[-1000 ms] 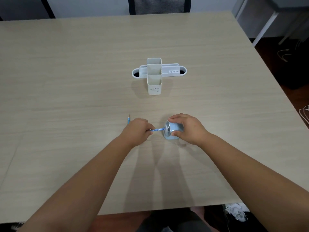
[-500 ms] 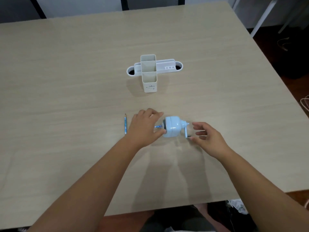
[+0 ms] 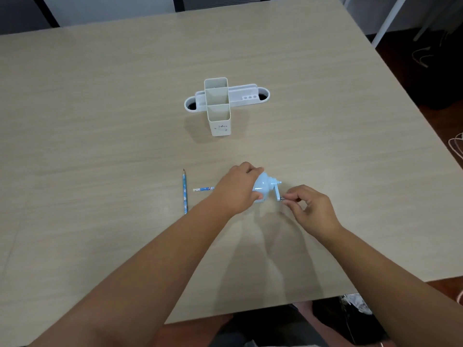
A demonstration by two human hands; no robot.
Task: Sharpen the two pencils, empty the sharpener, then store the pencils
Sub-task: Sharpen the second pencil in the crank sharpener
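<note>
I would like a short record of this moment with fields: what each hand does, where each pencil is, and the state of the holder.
left hand: steadies the sharpener on the table
right hand: pinches the crank handle
pencil in sharpener: its free end sticks out to the left
spare pencil: lies flat on the table, point away from the person
pencil holder: upright, no pencils visible in it

Pale wood-grain table (image 3: 100,121); dark floor (image 3: 441,121) at right, white table leg (image 3: 385,23) beyond

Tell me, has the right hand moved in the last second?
Yes. The right hand has left the top of the blue sharpener and gone to its right side, where its fingertips now pinch the crank handle.
</note>
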